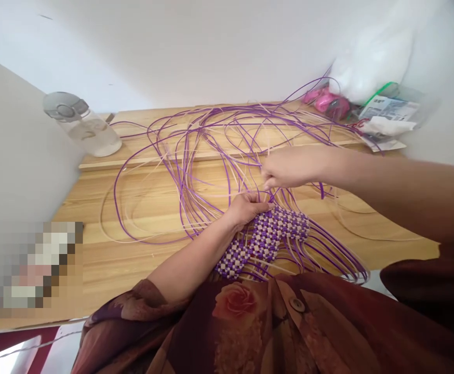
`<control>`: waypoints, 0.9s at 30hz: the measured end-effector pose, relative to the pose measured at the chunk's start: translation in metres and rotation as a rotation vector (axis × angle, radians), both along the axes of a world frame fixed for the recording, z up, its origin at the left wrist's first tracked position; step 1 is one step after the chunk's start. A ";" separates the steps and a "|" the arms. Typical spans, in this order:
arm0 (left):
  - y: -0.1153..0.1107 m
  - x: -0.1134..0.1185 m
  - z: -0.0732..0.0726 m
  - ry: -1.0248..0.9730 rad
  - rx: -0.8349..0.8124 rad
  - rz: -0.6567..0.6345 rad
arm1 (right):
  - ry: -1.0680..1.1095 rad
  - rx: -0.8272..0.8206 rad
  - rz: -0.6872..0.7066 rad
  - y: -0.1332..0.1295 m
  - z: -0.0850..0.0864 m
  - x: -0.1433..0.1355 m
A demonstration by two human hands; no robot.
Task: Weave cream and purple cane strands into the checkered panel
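A purple and beige woven piece [268, 236] with a checkered pattern lies close to my body at the table's near edge. My left hand [247, 209] grips its upper edge, thumb on top near where the strands come out. Just above and to the right, my right hand [283, 169] is closed, its fingers pinched at a strand that rises from the weave. Long purple and beige strands [186, 171] fan out from the piece in big loops across the table. More strands [339, 252] curve off its right side toward my lap.
A clear water bottle [94, 136] with a grey lid stands at the back left of the wooden table [106, 189]. At the back right are a pink bundle [330, 103], a white plastic bag [371, 62] and a green-edged zip bag [392, 106]. A blurred-out object [43, 265] lies at the left.
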State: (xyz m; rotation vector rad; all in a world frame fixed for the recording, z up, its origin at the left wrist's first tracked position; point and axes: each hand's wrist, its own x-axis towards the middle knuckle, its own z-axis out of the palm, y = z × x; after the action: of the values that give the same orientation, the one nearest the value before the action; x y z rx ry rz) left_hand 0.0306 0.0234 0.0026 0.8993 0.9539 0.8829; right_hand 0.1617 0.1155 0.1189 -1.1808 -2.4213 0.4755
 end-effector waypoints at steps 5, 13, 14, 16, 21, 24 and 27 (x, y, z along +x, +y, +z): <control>-0.001 0.001 0.000 -0.048 0.020 0.051 | -0.554 -0.168 0.500 -0.027 0.001 -0.001; -0.001 0.002 0.001 -0.070 0.056 0.125 | -0.359 -0.101 0.616 -0.024 -0.025 -0.005; -0.001 0.002 0.001 -0.077 0.054 0.122 | -0.336 -0.100 0.639 -0.023 -0.027 -0.006; -0.001 0.001 0.002 -0.100 0.048 0.114 | -0.316 -0.088 0.687 -0.020 -0.029 -0.006; 0.000 -0.001 0.001 -0.121 -0.034 0.167 | -0.313 -0.087 0.772 -0.010 -0.035 -0.010; 0.002 -0.001 -0.001 -0.116 -0.095 0.196 | -0.297 -0.108 0.760 -0.006 -0.037 -0.012; 0.003 -0.001 -0.001 -0.138 -0.098 0.182 | -0.255 -0.134 0.655 -0.011 -0.031 -0.009</control>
State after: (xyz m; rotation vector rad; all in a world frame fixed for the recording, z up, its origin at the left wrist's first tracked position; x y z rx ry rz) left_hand 0.0292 0.0268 0.0015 0.6667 0.9611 1.0306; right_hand 0.1530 0.1043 0.0879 -0.4798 -3.0245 0.7175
